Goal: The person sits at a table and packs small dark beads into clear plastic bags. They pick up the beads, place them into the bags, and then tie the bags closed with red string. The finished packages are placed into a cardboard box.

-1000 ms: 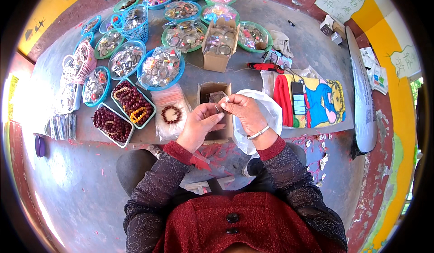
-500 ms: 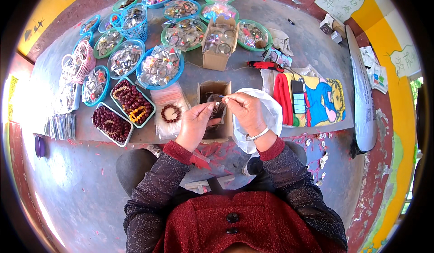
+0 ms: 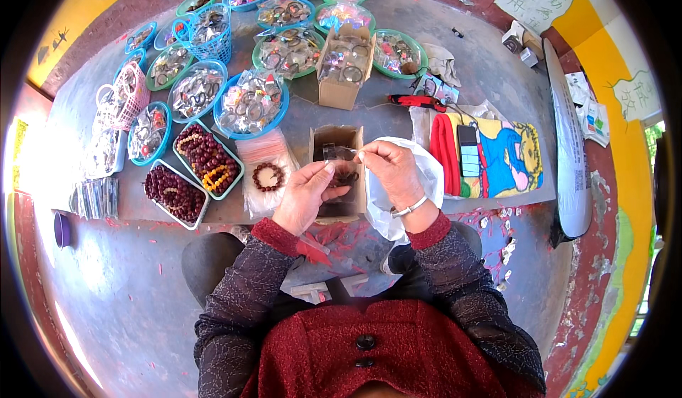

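Above an open cardboard box (image 3: pixel 359 202), both hands are closed on a small clear plastic bag (image 3: pixel 342 153). My left hand (image 3: pixel 304 193) grips its left side between thumb and fingers. The thumb and forefinger of my right hand (image 3: pixel 394 174) pinch the bag's right edge. Something dark and rounded shows below the bag; whether it lies inside the bag or in the box I cannot tell. Left of the box, a dark red bead bracelet (image 3: pixel 268 165) rests on a stack of flat clear bags (image 3: pixel 254 200).
Two trays of bead bracelets (image 3: pixel 177 197) stand at the left. Basins of bagged trinkets (image 3: pixel 252 103) and a filled cardboard box (image 3: pixel 338 97) are farther back. Right of the open box are a white plastic bag (image 3: pixel 428 178), a colourful towel (image 3: pixel 501 156) and a phone-like device (image 3: pixel 468 151).
The clear bag is stretched out more visibly between my hands, over the box. My right hand has shifted slightly to the right; the left has barely moved.
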Demonstrator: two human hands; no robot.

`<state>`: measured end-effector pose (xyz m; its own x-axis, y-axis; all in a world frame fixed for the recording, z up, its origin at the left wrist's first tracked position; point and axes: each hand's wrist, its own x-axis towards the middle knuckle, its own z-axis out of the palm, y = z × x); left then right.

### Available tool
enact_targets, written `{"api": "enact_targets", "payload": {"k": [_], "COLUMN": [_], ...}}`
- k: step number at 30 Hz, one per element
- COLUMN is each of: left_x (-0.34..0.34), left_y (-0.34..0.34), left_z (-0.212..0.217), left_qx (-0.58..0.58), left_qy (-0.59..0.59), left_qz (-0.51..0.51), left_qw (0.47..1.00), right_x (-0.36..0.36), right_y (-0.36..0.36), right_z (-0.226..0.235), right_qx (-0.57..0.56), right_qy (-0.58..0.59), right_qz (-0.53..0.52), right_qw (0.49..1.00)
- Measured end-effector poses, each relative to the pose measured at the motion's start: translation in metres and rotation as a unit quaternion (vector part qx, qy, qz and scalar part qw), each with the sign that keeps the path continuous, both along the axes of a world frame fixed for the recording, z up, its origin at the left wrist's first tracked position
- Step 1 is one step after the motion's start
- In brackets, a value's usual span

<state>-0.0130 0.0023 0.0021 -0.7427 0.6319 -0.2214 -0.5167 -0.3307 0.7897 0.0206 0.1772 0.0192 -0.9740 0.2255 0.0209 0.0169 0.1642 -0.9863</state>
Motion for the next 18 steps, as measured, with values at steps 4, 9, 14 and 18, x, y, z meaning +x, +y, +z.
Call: {"api": "enact_targets", "payload": {"k": [4, 9, 14, 18], "left_x": [0.001, 0.0, 0.003, 0.01], "left_y": [0.001, 0.0, 0.001, 0.007], "left_z": [0.002, 0.002, -0.004, 0.016], "left_qx": [-0.003, 0.0, -0.07, -0.227], "left_qy": [0.016, 0.02, 0.095, 0.315], "left_qz": [-0.011, -0.014, 0.039, 0.074], "left_qw": [1.0, 1.0, 0.992, 0.919], "right_x": [0.002, 0.001, -0.001, 0.0], "right_y": [-0.003, -0.003, -0.006, -0.01], "right_z": [-0.004, -0.006, 0.015, 0.01], "right_qx": [-0.018, -0.026, 0.275, 0.424], "right_qy": [0.003, 0.016, 0.165, 0.227], "right_qz": [-0.025, -0.026, -0.051, -0.06], "right_qw": [1.0, 0.999, 0.946, 0.875]}}
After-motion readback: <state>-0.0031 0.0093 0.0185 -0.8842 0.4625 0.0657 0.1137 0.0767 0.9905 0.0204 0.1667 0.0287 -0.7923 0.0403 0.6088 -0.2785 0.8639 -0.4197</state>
